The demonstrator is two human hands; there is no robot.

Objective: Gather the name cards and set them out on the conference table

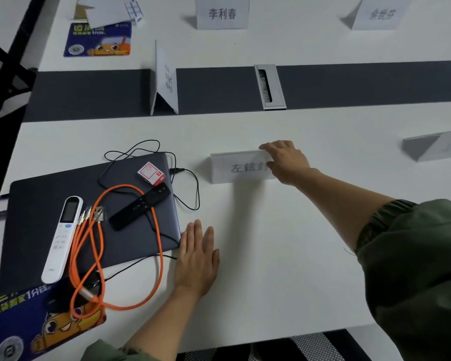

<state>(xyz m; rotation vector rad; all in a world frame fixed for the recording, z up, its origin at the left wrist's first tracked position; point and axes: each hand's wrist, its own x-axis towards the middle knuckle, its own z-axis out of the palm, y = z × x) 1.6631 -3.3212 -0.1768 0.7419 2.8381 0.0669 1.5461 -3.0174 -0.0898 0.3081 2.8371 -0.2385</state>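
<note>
A white tent name card (235, 168) stands on the white conference table (271, 243) in front of me. My right hand (287, 160) holds its right end, fingers over the top edge and thumb at the front. My left hand (197, 259) lies flat on the table, fingers straight, beside a laptop. Another name card (166, 79) stands sideways on the dark centre strip. Two more cards (222, 14) (380, 14) stand on the far side, and one (435, 145) at the right.
A closed dark laptop (50, 225) at the left carries a white remote (63, 238), a black remote (139, 205), an orange cable (156, 230) and a small red box (152, 173). A cable grommet (270, 87) sits in the centre strip. Blue mouse pads lie front left and far left.
</note>
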